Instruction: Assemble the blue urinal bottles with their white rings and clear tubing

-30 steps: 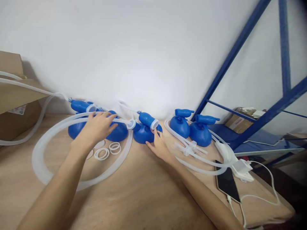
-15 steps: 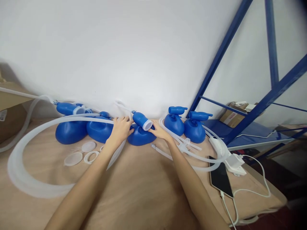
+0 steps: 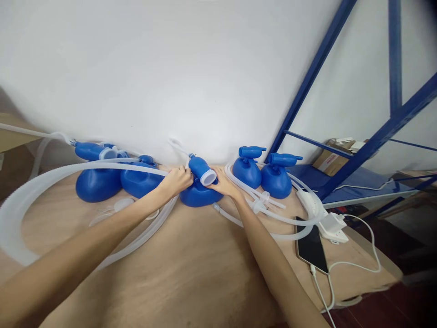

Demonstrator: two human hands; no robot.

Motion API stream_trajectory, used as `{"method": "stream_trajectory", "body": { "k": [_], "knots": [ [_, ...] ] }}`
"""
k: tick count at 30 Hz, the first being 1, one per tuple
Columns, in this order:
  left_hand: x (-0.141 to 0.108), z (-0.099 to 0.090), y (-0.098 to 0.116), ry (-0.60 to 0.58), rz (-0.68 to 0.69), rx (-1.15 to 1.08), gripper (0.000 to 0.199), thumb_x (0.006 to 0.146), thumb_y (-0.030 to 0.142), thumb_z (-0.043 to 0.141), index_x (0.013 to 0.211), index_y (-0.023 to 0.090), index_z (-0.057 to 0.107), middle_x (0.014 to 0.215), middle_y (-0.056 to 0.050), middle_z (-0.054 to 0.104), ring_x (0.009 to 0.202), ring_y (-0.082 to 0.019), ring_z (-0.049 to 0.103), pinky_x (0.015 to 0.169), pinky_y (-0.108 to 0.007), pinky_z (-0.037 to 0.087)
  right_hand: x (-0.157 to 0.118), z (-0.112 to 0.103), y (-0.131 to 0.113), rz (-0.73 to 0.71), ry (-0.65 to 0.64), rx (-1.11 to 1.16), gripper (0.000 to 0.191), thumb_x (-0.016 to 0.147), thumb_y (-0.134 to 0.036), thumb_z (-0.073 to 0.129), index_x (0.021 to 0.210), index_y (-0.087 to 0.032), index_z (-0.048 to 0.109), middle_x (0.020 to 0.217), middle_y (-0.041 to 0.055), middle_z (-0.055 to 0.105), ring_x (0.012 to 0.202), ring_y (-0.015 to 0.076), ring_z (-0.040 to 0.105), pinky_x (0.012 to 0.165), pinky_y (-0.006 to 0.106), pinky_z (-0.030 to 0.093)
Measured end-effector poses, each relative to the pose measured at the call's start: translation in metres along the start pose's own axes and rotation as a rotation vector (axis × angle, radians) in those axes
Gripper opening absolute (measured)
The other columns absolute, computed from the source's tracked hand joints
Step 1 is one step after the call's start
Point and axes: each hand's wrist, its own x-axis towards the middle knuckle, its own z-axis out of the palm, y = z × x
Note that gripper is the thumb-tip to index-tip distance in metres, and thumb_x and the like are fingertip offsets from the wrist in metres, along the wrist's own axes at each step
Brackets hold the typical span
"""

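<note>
Smooth blue bulb (image 3: pixel 200 197), right hand (image 3: pixel 225 183) half-curled against it, left hand (image 3: pixel 178 180) tight around ribbed hose (image 3: pixel 27 197) (end hidden)

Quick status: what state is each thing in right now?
Middle blue container: standing, held
Right hand: gripping the middle blue container's side
Left hand: closed on the white tube
White tube: looped, leading into left hand
Two blue containers at right: standing, untouched
Phone: flat, screen dark, cable plugged in
Charger: plugged into the power strip
</note>
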Motion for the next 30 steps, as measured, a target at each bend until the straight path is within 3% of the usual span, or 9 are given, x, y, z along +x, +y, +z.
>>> {"method": "stream_trajectory", "body": {
  "k": [5, 10, 14, 17, 21, 25, 30],
  "knots": [
    [0.005, 0.004, 0.007, -0.003, 0.008, 0.026, 0.048, 0.098, 0.001, 0.029, 0.118, -0.001, 0.073, 0.108, -0.032, 0.068, 0.093, -0.037, 0.066, 0.070, -0.047, 0.051, 0.000, 0.007, 0.002, 0.013, 0.039, 0.012, 0.065, 0.084, -0.046, 0.082, 0.139, -0.023, 0.058, 0.138, 0.0117, 0.064, 0.132, 0.0339, 0.053, 0.117, 0.052, 0.039],
    [0.010, -0.005, 0.010, -0.026, -0.073, 0.020, 0.038, 0.099, 0.007, 0.038, 0.104, 0.001, 0.075, 0.102, -0.030, 0.069, 0.093, -0.037, 0.069, 0.070, -0.044, 0.052, -0.001, 0.006, 0.003, -0.008, 0.038, 0.008, 0.068, 0.084, -0.049, 0.081, 0.142, -0.021, 0.057, 0.140, 0.0134, 0.062, 0.133, 0.0347, 0.053, 0.118, 0.053, 0.037],
    [-0.004, -0.018, -0.004, -0.047, -0.147, 0.000, 0.035, 0.103, 0.031, 0.051, 0.112, 0.005, 0.074, 0.110, -0.028, 0.071, 0.100, -0.038, 0.072, 0.075, -0.040, 0.054, -0.003, 0.006, 0.003, -0.010, 0.003, -0.034, 0.066, 0.088, -0.048, 0.077, 0.146, -0.024, 0.057, 0.137, 0.0124, 0.062, 0.133, 0.0360, 0.052, 0.117, 0.055, 0.038],
    [-0.018, -0.022, -0.016, -0.077, -0.211, -0.009, 0.043, 0.106, 0.042, 0.048, 0.114, 0.007, 0.072, 0.109, -0.026, 0.074, 0.100, -0.040, 0.074, 0.079, -0.042, 0.055, -0.003, 0.008, 0.003, 0.009, 0.022, -0.076, 0.058, 0.089, -0.048, 0.076, 0.140, -0.025, 0.063, 0.126, 0.0114, 0.064, 0.124, 0.0358, 0.055, 0.113, 0.055, 0.042],
    [-0.023, -0.020, -0.018, -0.098, -0.251, -0.041, 0.044, 0.108, 0.026, 0.032, 0.113, 0.007, 0.072, 0.109, -0.026, 0.074, 0.100, -0.038, 0.075, 0.081, -0.043, 0.056, -0.002, 0.012, 0.006, 0.019, 0.056, -0.078, 0.061, 0.086, -0.048, 0.079, 0.141, -0.024, 0.063, 0.124, 0.0113, 0.063, 0.123, 0.0357, 0.055, 0.112, 0.056, 0.043],
    [-0.020, -0.015, -0.010, -0.101, -0.310, -0.074, 0.039, 0.100, 0.011, 0.034, 0.114, 0.004, 0.070, 0.108, -0.028, 0.073, 0.100, -0.038, 0.075, 0.080, -0.044, 0.057, -0.004, 0.017, 0.008, 0.000, 0.080, -0.096, 0.059, 0.087, -0.047, 0.079, 0.139, -0.024, 0.065, 0.126, 0.0119, 0.063, 0.123, 0.0364, 0.054, 0.112, 0.057, 0.043],
    [-0.020, -0.009, -0.005, -0.080, -0.377, -0.124, 0.036, 0.099, 0.010, 0.036, 0.115, 0.007, 0.068, 0.111, -0.026, 0.073, 0.108, -0.035, 0.073, 0.084, -0.039, 0.056, -0.007, 0.020, 0.006, -0.033, 0.111, -0.134, 0.059, 0.089, -0.049, 0.076, 0.141, -0.022, 0.064, 0.122, 0.0133, 0.063, 0.119, 0.0367, 0.055, 0.109, 0.054, 0.045]
  ]
}}
